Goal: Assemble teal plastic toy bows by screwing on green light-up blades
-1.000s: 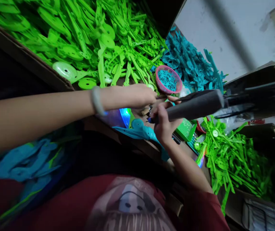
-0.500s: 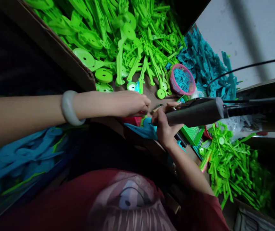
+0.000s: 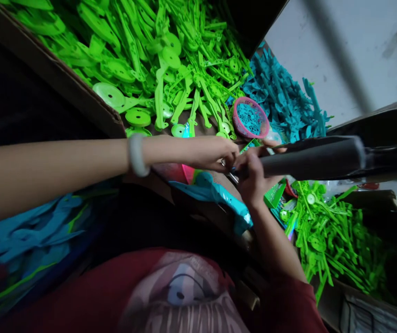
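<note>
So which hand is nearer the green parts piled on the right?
Right. The right hand, closed around a dark tool, is left of that green pile; the left hand is farther left.

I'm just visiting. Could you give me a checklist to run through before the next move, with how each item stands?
1. Right hand has its grip around the dark tool: ok.
2. Left hand holding something: cannot tell, too blurred.
3. Clear sight between the hands: not ok, partly hidden.
4. Bracelet apart from the tool: ok.
5. Pink basket holding small teal pieces: ok.
</note>
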Action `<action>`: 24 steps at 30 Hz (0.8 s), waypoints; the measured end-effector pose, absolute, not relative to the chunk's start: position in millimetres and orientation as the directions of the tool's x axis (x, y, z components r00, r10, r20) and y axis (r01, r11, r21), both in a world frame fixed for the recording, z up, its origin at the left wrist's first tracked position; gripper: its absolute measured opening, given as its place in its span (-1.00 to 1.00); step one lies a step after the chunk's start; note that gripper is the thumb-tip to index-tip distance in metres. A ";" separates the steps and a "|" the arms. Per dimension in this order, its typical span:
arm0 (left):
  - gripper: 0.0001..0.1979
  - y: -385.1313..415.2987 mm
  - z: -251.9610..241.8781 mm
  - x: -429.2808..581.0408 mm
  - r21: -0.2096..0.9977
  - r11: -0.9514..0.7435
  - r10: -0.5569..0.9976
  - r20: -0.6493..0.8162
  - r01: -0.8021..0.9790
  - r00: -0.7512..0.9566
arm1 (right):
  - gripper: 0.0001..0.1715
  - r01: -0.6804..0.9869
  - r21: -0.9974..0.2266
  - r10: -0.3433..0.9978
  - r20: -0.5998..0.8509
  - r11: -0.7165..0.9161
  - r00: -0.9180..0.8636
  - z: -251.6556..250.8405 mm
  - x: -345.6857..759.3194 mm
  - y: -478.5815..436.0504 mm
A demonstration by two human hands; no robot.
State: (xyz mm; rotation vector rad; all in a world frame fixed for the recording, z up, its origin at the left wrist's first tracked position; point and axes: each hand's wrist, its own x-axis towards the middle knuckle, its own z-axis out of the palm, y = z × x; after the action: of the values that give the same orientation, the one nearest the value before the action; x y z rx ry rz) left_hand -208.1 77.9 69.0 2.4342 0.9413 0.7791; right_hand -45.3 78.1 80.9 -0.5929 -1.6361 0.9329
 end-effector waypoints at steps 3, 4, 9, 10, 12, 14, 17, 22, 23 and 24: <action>-0.84 124.7 80.9 -174.8 0.471 -0.708 0.703 0.408 0.526 0.582 | -0.69 -0.037 -0.728 0.725 0.685 0.684 -0.071 115.6 -27.8 108.9; -0.83 139.0 83.3 -165.5 0.448 -0.701 0.712 0.409 0.554 0.570 | -0.67 -0.005 -0.711 0.711 0.703 0.703 -0.006 124.1 -21.4 118.1; -0.78 164.8 75.8 -150.4 0.442 -0.716 0.693 0.356 0.541 0.626 | -0.76 0.016 -0.724 0.714 0.683 0.690 0.155 128.2 -4.2 122.0; -0.77 160.2 71.0 -153.7 0.462 -0.730 0.670 0.339 0.504 0.660 | -0.76 -0.018 -0.739 0.733 0.665 0.674 0.141 123.4 -5.4 115.3; -0.83 146.1 60.6 -164.0 0.508 -0.742 0.633 0.315 0.438 0.707 | -0.73 -0.083 -0.759 0.763 0.641 0.646 0.086 113.7 -11.9 101.6; -0.90 131.0 52.6 -175.1 0.543 -0.730 0.635 0.316 0.415 0.705 | -0.71 -0.108 -0.762 0.768 0.639 0.639 0.041 107.4 -21.5 93.6; -0.85 116.2 49.7 -184.2 0.558 -0.703 0.686 0.368 0.441 0.628 | -0.71 -0.107 -0.740 0.747 0.663 0.664 0.046 105.8 -34.5 95.8; -0.78 121.3 60.7 -172.2 0.513 -0.687 0.724 0.417 0.516 0.549 | -0.69 -0.136 -0.704 0.716 0.695 0.697 0.066 111.4 -37.5 113.4; -0.80 125.0 62.7 -168.0 0.492 -0.680 0.732 0.413 0.543 0.542 | -0.71 -0.109 -0.701 0.709 0.701 0.704 0.075 112.9 -35.4 115.5; -0.81 128.9 64.2 -164.4 0.468 -0.671 0.742 0.407 0.576 0.533 | -0.75 -0.076 -0.696 0.700 0.708 0.714 0.094 114.7 -33.1 116.2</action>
State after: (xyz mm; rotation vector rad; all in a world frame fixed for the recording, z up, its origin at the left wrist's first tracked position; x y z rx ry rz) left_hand -164.4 128.9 64.2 2.4978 1.1013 0.8585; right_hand -33.1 116.2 114.7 -0.5681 -1.3670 0.6238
